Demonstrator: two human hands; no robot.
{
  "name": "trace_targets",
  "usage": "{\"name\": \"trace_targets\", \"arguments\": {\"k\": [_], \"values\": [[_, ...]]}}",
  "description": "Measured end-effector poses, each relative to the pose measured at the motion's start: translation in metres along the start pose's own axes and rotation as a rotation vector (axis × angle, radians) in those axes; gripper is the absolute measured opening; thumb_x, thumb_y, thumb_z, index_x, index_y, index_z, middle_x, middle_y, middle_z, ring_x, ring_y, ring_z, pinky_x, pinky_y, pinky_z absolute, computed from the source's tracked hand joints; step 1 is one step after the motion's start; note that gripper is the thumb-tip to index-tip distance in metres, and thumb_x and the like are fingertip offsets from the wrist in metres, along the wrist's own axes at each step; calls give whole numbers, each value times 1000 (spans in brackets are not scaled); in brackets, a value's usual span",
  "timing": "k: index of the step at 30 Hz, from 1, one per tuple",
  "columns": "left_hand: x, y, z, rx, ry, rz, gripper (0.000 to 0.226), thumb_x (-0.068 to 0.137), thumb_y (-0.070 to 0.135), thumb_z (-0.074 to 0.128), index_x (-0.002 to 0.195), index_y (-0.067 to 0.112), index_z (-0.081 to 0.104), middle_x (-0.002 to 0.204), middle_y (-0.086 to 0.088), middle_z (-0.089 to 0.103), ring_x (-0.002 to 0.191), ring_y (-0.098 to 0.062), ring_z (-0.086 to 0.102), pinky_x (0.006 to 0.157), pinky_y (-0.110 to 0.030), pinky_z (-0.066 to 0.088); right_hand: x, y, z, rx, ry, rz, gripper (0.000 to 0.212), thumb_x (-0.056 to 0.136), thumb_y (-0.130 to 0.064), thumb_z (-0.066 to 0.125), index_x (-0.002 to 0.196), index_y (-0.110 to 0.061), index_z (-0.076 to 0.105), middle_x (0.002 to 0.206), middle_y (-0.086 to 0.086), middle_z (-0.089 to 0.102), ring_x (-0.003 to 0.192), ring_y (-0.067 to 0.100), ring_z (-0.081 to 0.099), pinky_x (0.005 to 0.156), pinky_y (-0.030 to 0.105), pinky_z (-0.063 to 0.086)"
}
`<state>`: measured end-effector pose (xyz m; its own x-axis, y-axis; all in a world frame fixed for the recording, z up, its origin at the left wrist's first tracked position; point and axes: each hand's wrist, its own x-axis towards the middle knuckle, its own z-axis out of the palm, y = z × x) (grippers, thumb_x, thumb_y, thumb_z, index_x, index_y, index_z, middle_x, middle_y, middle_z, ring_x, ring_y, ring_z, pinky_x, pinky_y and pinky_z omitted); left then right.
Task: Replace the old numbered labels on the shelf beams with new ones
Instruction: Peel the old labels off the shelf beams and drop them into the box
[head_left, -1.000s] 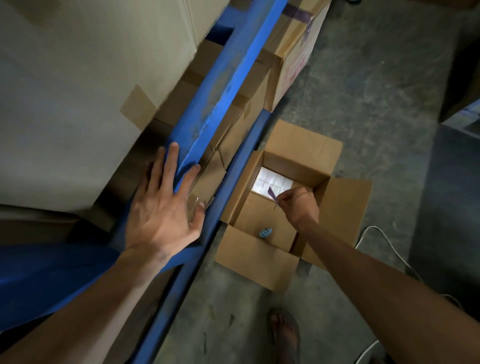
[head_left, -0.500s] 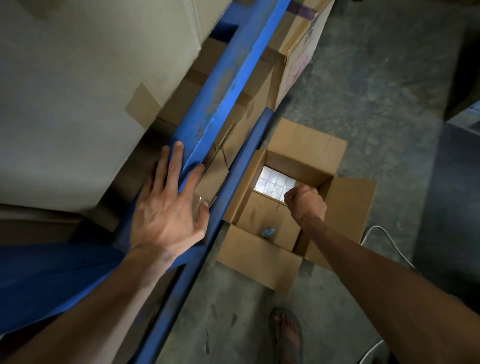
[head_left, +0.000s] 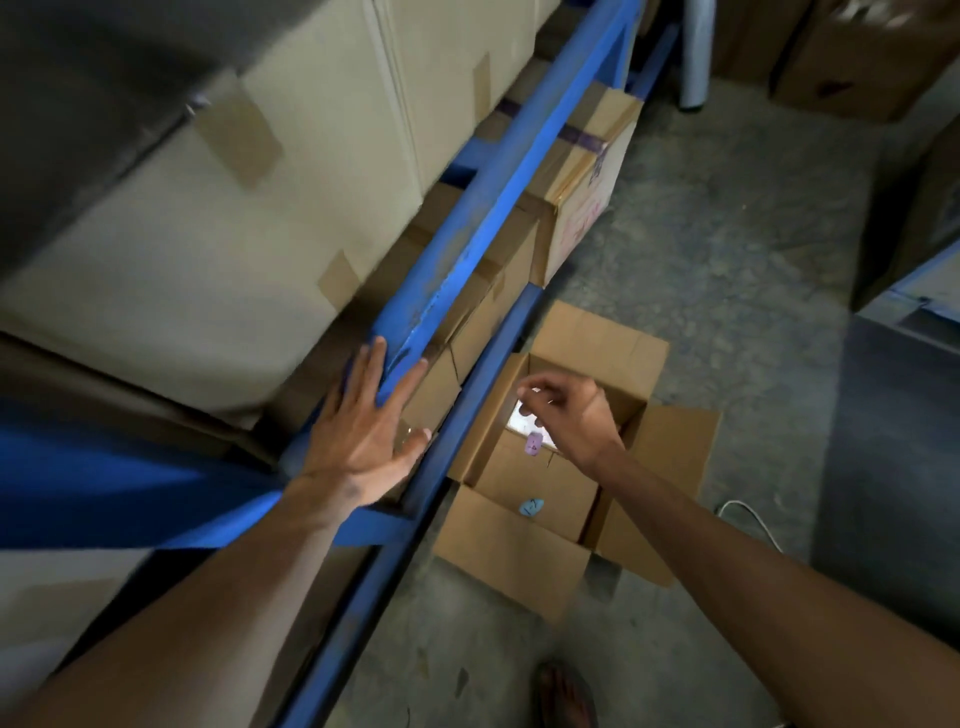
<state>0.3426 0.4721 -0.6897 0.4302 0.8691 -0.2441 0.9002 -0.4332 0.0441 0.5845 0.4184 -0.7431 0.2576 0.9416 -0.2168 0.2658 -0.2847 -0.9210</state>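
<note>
since the prior frame the right hand (head_left: 569, 418) was raised, fingers loosened; a pink label (head_left: 534, 444) was seen below it, over the open box (head_left: 602, 338). left hand (head_left: 363, 436) was laid flat, fingers spread, on the blue beam (head_left: 498, 192).

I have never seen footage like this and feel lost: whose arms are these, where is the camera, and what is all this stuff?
The camera sits on a person's head, looking down, so the arms are the wearer's own. The left hand lies flat, fingers spread, on a blue shelf beam with cardboard boxes stored behind it. The right hand hangs open over an open cardboard box on the concrete floor. Just below its fingers is a small purple label, which seems to be loose rather than held. A blue label lies on the box's inner flap. A sandalled foot shows at the bottom.
</note>
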Motion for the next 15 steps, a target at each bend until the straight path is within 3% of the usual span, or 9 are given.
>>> {"name": "trace_targets", "arguments": {"k": [3, 7, 15], "values": [[-27, 14, -29, -42, 91, -31, 66, 94, 49, 38, 154, 26, 25, 164, -14, 15, 151, -29, 18, 122, -44, 19, -15, -61, -13, 115, 15, -98, 12, 91, -29, 66, 95, -21, 73, 77, 0, 73, 74, 9, 70, 72, 29, 58], [-65, 31, -75, -54, 281, -43, 57, 89, 44, 39, 136, 16, 56, 142, -16, 53, 125, -33, 56, 102, -43, 47, -39, -136, -24, 199, 23, -200, 12, 93, -30, 64, 101, -24, 71, 72, 1, 73, 65, 4, 66, 62, 18, 49], [-145, 45, -189, -8, 562, -45, 38, 92, 30, 43, 123, 17, 61, 125, -3, 62, 114, -24, 58, 94, -40, 48, -103, -269, -25, 391, -12, -384, 15, 96, -22, 62, 109, -16, 66, 77, 12, 73, 67, 9, 67, 63, 19, 50]]}}
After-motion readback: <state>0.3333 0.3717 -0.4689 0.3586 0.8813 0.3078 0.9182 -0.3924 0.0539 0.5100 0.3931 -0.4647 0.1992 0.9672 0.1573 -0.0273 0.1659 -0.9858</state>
